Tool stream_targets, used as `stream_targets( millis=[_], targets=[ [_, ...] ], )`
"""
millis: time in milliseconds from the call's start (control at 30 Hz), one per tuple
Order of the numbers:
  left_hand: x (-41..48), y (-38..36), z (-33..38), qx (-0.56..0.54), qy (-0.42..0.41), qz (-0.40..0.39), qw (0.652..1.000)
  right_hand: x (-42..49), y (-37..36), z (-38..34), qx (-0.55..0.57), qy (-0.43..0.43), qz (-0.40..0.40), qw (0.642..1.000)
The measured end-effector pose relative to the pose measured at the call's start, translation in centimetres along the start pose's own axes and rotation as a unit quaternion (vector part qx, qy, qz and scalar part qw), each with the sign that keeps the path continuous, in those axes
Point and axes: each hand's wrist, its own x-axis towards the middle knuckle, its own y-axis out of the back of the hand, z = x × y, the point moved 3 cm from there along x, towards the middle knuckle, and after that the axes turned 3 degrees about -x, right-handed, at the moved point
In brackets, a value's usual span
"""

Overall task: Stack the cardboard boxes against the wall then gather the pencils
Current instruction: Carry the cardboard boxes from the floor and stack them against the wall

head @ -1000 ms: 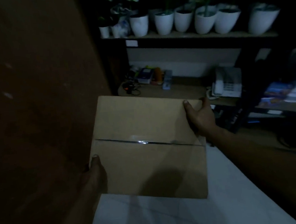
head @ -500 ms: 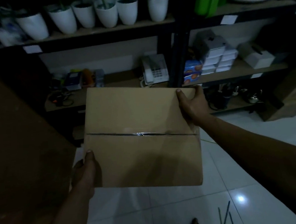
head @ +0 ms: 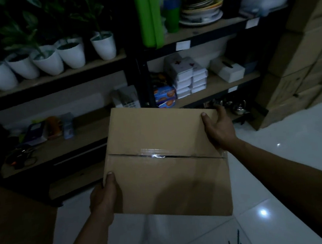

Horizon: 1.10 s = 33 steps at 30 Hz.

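Note:
A brown cardboard box (head: 166, 160) with a taped seam across its top is held in the air above the white tiled floor. My left hand (head: 104, 198) grips its near left corner, thumb on top. My right hand (head: 218, 128) grips the far right corner, thumb on the lid. A few thin dark pencils (head: 235, 242) lie on the floor at the bottom edge, right of the box. A tall stack of cardboard boxes (head: 303, 53) stands at the far right.
A dark shelving unit (head: 142, 80) stands ahead, holding white plant pots (head: 50, 59), plates, white packets, a telephone and small items. A large brown surface (head: 18, 224) fills the lower left. White tiled floor (head: 287, 158) spreads to the right.
The view has swung to the right, away from the brown surface at the left. The box stays in both hands; the right shelves, the box stack and the pencils have come into sight.

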Motion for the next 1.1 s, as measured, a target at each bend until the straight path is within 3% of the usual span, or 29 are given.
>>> stream_targets(
  millis=[167,267,367,533,833,967,1100],
  targets=[
    [4.8,-7.9,0.1,0.05,0.018,-0.038,0.998,2.8,5.4,3.9,-0.016,-0.04,0.053,0.998],
    [4.5,-12.6,3.9,0.075,0.032,-0.085,0.993,4.2,8.2,5.4,-0.017,-0.085,0.098,0.991],
    [1.6,-16.7,9.2,0.097,-0.01,-0.122,0.988,5.6,10.6,7.1,-0.017,-0.104,0.149,0.983],
    [5.6,-24.2,12.4,0.094,-0.046,-0.182,0.978,7.4,12.5,9.2,-0.026,-0.156,0.202,0.967],
    [7.0,-35.4,19.9,0.186,-0.162,-0.278,0.928,9.7,16.4,10.7,-0.045,-0.223,0.312,0.922],
    [7.5,-40.8,20.6,0.213,-0.147,-0.324,0.91,10.1,18.7,11.9,-0.05,-0.247,0.348,0.903],
    [5.6,-45.8,22.3,0.232,-0.189,-0.357,0.885,10.8,21.3,13.5,-0.05,-0.261,0.384,0.884]
  ],
)
